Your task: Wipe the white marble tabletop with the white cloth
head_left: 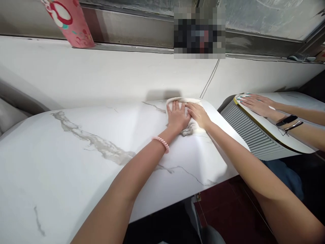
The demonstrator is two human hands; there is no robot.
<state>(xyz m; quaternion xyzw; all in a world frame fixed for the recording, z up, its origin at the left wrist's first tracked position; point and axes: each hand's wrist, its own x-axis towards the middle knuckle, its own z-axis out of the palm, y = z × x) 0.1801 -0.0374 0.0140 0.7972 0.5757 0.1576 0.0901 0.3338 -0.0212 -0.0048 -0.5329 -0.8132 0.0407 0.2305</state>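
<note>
A white-and-grey cloth [189,130] lies bunched on a white marble-patterned table [83,176], close to its far right corner. My left hand [177,117] rests flat on the cloth with its fingers spread, a pink coiled band round the wrist. Just to its right, my right hand [199,115] also lies flat on the cloth, fingers stretched out toward the left hand. Both palms hide the cloth's middle; its upper edge and a lower fold show around them.
Behind the table runs a white wall [101,74] with a window ledge, where a pink patterned cup [76,25] stands. Thin cords [209,79] hang down the wall. At right, another person's hands [256,103] rest on a second table with a ribbed side [254,130].
</note>
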